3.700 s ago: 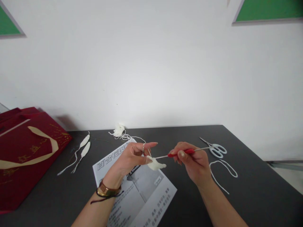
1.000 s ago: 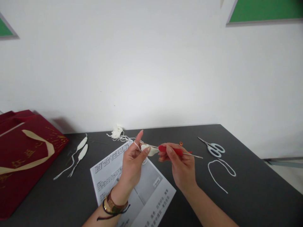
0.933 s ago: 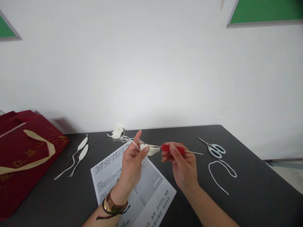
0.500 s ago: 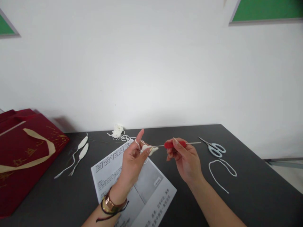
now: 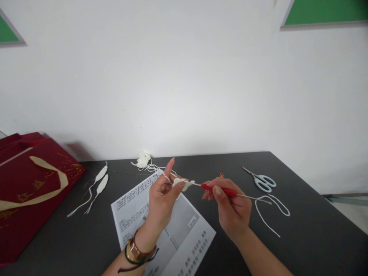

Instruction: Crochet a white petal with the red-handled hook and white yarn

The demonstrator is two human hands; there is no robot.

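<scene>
My left hand (image 5: 163, 191) pinches a small piece of white crochet work (image 5: 185, 184) between thumb and fingers. Its index finger points up, with white yarn (image 5: 155, 167) running over it toward a tangled heap of yarn (image 5: 143, 159) at the back. Closed round the red grip of a crochet hook (image 5: 222, 190) is my right hand (image 5: 234, 209). The hook's left end meets the crochet work; its other metal end sticks out to the right, slanting down. Fingers partly cover the exact stitch.
Beneath my left hand lies a printed pattern sheet (image 5: 135, 214). Scissors (image 5: 263, 182), a loose yarn piece (image 5: 283, 205) and a small orange clip-like item (image 5: 222, 174) are on the dark table (image 5: 86, 245). Two white crocheted petals (image 5: 102, 184) lie left, near a red gift bag (image 5: 37, 214).
My right hand has turned and shifted slightly right and down. The hook, level before, now slopes down to the right. The orange item has come into view; my left hand stays nearly still.
</scene>
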